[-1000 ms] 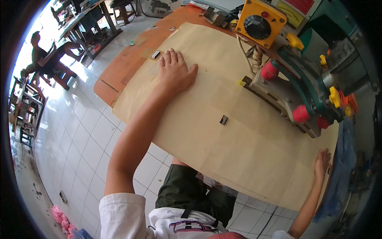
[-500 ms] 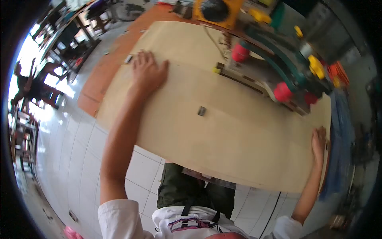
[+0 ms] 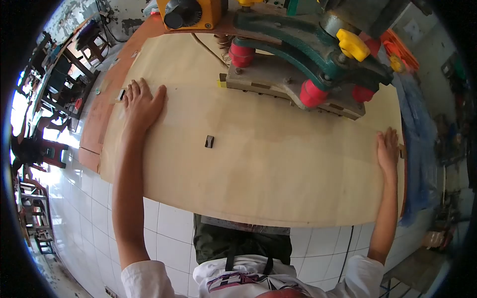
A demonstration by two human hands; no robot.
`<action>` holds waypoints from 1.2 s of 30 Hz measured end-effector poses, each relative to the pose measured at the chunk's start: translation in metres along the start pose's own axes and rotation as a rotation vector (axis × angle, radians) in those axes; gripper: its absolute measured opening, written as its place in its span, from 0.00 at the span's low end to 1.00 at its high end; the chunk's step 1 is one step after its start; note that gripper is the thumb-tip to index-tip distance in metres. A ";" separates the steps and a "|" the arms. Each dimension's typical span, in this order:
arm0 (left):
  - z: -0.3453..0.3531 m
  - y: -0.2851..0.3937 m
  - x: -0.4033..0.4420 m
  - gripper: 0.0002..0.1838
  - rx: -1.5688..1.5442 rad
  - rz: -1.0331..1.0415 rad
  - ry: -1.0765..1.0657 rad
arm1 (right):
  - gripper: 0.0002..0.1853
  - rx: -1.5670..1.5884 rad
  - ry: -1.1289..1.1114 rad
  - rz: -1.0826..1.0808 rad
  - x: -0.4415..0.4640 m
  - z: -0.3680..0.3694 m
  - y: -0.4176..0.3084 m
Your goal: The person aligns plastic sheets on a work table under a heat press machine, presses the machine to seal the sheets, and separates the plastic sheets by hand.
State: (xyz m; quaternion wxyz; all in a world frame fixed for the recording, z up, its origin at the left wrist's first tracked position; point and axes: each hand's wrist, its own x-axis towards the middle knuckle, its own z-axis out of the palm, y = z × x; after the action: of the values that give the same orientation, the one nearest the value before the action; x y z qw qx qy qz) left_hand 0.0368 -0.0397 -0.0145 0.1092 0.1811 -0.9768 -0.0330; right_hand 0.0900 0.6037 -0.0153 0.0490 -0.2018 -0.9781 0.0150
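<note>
A large tan sheet (image 3: 278,174) covers most of the tabletop. My left hand (image 3: 142,105) lies flat near the sheet's left edge, fingers apart, with a small dark and white piece (image 3: 120,94) just beside its fingertips. At the right edge my right hand (image 3: 387,149) rests on the sheet with its fingers extended, close to a small dark piece (image 3: 401,151). Neither hand holds anything. Between them, left of the middle, a small black block (image 3: 209,142) sits on the sheet.
A green machine head (image 3: 298,59) with red knobs and a metal plate (image 3: 293,89) overhangs the sheet's back. An orange control box (image 3: 191,14) stands behind. Blue plastic (image 3: 420,144) hangs at right. A person (image 3: 25,144) sits at far left.
The camera view has turned to the right, so the sheet, machine and hands appear further left and straighter. Both hands stay on the sheet at about the same places.
</note>
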 end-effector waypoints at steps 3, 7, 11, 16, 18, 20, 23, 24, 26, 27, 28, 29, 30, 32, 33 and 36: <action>-0.001 0.001 0.001 0.44 -0.006 -0.006 -0.015 | 0.40 0.026 -0.010 -0.004 -0.001 -0.003 -0.003; -0.005 0.002 -0.001 0.45 -0.019 0.003 -0.016 | 0.40 0.019 0.000 -0.026 -0.001 -0.002 -0.001; -0.004 0.002 0.000 0.45 -0.018 0.011 -0.006 | 0.40 0.040 -0.002 -0.001 -0.003 -0.007 -0.006; -0.003 0.003 0.000 0.45 -0.019 0.006 0.002 | 0.40 0.043 0.001 -0.010 -0.001 -0.004 -0.001; -0.005 0.003 -0.001 0.46 -0.022 0.006 -0.009 | 0.39 0.047 0.009 -0.027 0.001 -0.002 0.004; -0.006 0.003 -0.001 0.46 -0.043 0.007 -0.008 | 0.39 0.055 0.008 -0.013 0.000 -0.002 0.002; -0.002 0.002 0.001 0.46 -0.043 0.011 0.006 | 0.39 0.076 0.006 -0.002 0.001 -0.003 0.000; 0.001 0.002 0.002 0.46 -0.046 0.002 0.011 | 0.39 0.088 -0.001 -0.001 0.002 -0.005 0.002; 0.006 -0.001 0.003 0.46 -0.032 0.013 0.041 | 0.40 0.076 0.006 -0.021 0.001 -0.007 0.005; 0.002 0.001 0.000 0.46 -0.027 0.018 0.054 | 0.40 0.066 0.006 -0.035 0.002 -0.004 0.006; 0.002 0.001 0.000 0.45 -0.004 0.008 0.060 | 0.40 0.071 -0.005 -0.026 0.005 -0.001 0.012; 0.001 0.001 -0.001 0.45 -0.013 0.009 0.067 | 0.39 0.076 -0.017 -0.018 0.007 0.002 0.015; 0.001 0.002 -0.002 0.46 -0.023 0.011 0.071 | 0.39 0.088 -0.019 -0.050 0.006 0.002 0.011; -0.001 0.001 -0.003 0.46 -0.026 -0.010 0.075 | 0.39 0.097 -0.028 0.054 0.001 -0.004 0.001; -0.001 0.002 -0.002 0.46 -0.045 -0.002 0.072 | 0.39 0.103 -0.025 0.035 0.000 -0.005 0.000; 0.000 0.002 -0.002 0.46 -0.048 -0.011 0.065 | 0.38 0.075 -0.050 0.047 0.001 -0.006 -0.001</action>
State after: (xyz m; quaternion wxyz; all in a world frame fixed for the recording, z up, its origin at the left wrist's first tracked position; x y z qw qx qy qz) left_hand 0.0374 -0.0368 -0.0144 0.1451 0.1846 -0.9707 -0.0509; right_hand 0.0896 0.6036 -0.0088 0.0319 -0.2223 -0.9728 0.0576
